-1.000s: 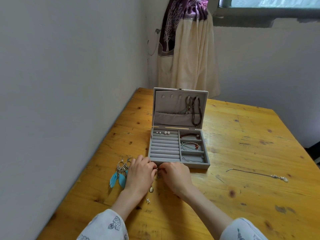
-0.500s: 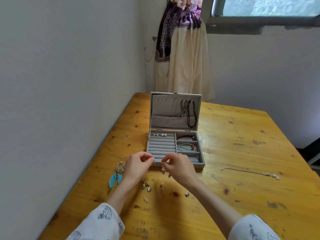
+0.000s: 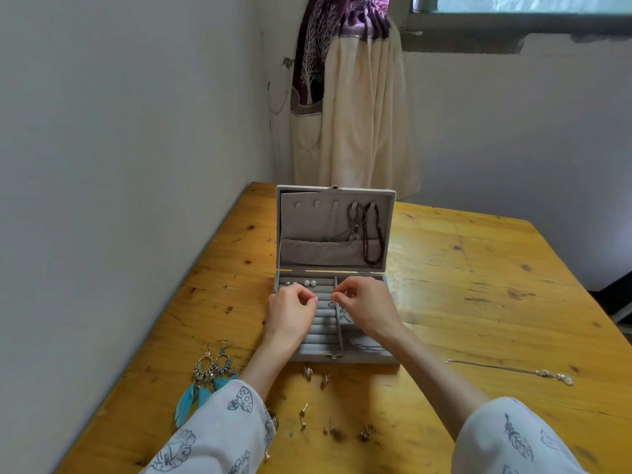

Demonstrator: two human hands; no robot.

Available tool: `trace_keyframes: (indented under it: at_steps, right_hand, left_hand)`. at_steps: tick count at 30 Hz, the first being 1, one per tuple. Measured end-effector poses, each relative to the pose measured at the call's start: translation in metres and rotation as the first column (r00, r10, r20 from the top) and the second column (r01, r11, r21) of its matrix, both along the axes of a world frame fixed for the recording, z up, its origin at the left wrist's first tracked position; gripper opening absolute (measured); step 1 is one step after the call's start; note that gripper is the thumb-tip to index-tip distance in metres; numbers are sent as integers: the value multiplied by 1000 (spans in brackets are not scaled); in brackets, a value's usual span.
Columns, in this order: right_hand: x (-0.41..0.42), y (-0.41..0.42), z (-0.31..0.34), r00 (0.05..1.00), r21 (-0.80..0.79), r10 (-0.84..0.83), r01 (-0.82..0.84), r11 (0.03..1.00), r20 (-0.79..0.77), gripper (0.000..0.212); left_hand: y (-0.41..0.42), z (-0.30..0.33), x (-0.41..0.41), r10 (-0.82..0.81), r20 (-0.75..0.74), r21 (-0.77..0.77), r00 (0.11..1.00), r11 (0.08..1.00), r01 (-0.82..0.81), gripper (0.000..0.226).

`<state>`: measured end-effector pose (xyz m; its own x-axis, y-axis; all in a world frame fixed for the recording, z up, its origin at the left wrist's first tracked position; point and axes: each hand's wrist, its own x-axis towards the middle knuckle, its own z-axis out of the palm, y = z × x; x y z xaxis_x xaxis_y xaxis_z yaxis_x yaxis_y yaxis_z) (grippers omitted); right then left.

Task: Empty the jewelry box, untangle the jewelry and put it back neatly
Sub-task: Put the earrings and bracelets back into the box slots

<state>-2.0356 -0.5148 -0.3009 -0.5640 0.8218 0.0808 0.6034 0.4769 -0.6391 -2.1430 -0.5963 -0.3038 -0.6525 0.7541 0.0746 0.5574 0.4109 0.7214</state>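
The grey jewelry box [image 3: 390,360] stands open on the wooden table [image 3: 478,302], its lid upright with dark necklaces [image 3: 372,234] hanging inside. Pearl studs [image 3: 309,283] sit in the top ring roll. Both my hands hover over the ring rolls. My right hand [image 3: 367,311] pinches a small dangling earring [image 3: 338,305]. My left hand [image 3: 290,314] has thumb and forefinger pinched together, seemingly on a tiny part too small to make out. The right-side compartments are mostly hidden by my right hand.
Blue feather earrings [image 3: 205,381] lie at the front left beside my left sleeve. Several small earrings [image 3: 307,372] are scattered in front of the box. A silver chain [image 3: 513,371] lies to the right. The wall runs along the table's left edge.
Both hands rose from the table in front of the box and moved forward over the ring rolls, carrying the small earring. The scattered earrings stayed on the table.
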Motion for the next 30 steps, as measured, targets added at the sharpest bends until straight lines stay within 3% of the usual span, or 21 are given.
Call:
trace_keyframes:
  at_steps: [10, 17, 23, 30]
  right_hand:
    - [-23, 35, -7, 978, 103, 93, -114, 988, 188, 20]
    - [-33, 42, -2, 939, 119, 141, -186, 975, 312, 18]
    - [-32, 42, -9, 975, 60, 117, -130, 990, 189, 12]
    - [-25, 40, -16, 994, 37, 96, -98, 995, 57, 19]
  left_hand:
    - [22, -20, -5, 69, -91, -39, 993, 997, -72, 17]
    - [31, -16, 1, 128, -53, -70, 990, 989, -131, 18]
    - [36, -13, 7, 195, -38, -100, 980, 975, -197, 17]
    - [43, -13, 14, 225, -19, -82, 974, 971, -226, 18]
